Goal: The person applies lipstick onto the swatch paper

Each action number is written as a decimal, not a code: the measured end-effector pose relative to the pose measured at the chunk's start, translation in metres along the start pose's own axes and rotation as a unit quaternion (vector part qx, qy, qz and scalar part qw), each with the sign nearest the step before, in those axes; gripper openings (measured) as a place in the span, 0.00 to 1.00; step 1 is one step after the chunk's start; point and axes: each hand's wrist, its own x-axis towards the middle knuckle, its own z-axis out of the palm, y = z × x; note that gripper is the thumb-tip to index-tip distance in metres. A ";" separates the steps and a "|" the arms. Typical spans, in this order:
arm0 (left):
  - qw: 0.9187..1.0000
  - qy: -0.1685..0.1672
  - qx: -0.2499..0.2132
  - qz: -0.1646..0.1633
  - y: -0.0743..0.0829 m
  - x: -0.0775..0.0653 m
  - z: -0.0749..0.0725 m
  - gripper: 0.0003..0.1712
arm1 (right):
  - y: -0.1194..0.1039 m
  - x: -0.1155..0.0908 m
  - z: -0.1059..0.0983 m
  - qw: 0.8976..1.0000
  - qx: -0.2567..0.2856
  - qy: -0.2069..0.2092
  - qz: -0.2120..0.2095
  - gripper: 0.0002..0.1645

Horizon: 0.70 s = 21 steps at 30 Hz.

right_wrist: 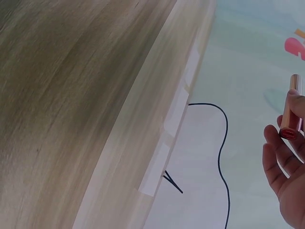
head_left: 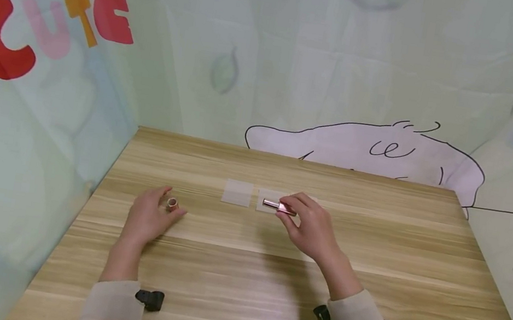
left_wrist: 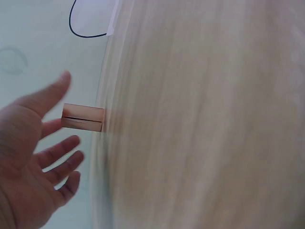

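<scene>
On the left of the table, a rose-gold lipstick cap (head_left: 172,204) stands upright, its open end up. My left hand (head_left: 147,216) is around it, thumb and fingers spread apart on either side. In the left wrist view, the thumb is clear of the cap (left_wrist: 82,118) and a finger is partly hidden behind it. My right hand (head_left: 314,230) pinches the uncapped lipstick tube (head_left: 272,204) between thumb and fingers. The tube lies roughly level over the white patches, its narrow metallic end pointing left. In the right wrist view, the tube's (right_wrist: 290,110) reddish base end shows near the fingers.
A white square (head_left: 238,192) lies flat at the table's back middle. Another white patch (head_left: 262,206) lies to its right, partly behind my right hand. The wooden table (head_left: 227,288) meets a printed fabric backdrop (head_left: 191,62) at the back and sides.
</scene>
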 end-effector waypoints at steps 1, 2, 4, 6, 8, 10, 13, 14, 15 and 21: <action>1.000 0.012 0.007 0.010 0.003 0.000 0.000 0.43 | 0.000 0.000 0.000 1.000 0.000 0.001 -0.001 0.14; 0.999 0.028 0.008 0.025 0.006 0.000 0.000 0.43 | 0.000 0.000 0.000 1.000 0.000 0.002 -0.002 0.14; 0.996 0.063 -0.001 0.065 0.015 0.001 0.001 0.40 | 0.000 0.000 -0.001 1.000 0.001 0.004 -0.005 0.14; 0.991 0.084 -0.023 0.104 0.027 0.001 0.002 0.35 | 0.000 0.000 -0.001 1.000 0.003 0.007 -0.009 0.15; 0.985 0.086 -0.043 0.140 0.040 0.001 0.004 0.31 | 0.001 0.000 -0.002 1.000 0.004 0.011 -0.012 0.15; 0.984 0.070 -0.056 0.154 0.051 0.000 0.007 0.28 | 0.001 0.000 -0.003 1.000 0.004 0.014 -0.014 0.15; 0.985 0.049 -0.057 0.157 0.062 0.001 0.012 0.26 | 0.000 0.001 -0.003 1.000 0.002 0.014 -0.015 0.14; 0.985 0.045 -0.056 0.157 0.064 0.002 0.014 0.26 | -0.001 0.001 -0.003 1.000 0.003 0.013 -0.016 0.14; 0.985 0.040 -0.058 0.158 0.067 0.002 0.015 0.25 | -0.001 0.002 -0.004 1.000 0.003 0.012 -0.016 0.14; 0.983 0.009 -0.050 0.177 0.083 0.006 0.017 0.24 | -0.002 0.004 -0.007 1.000 0.007 0.014 -0.014 0.14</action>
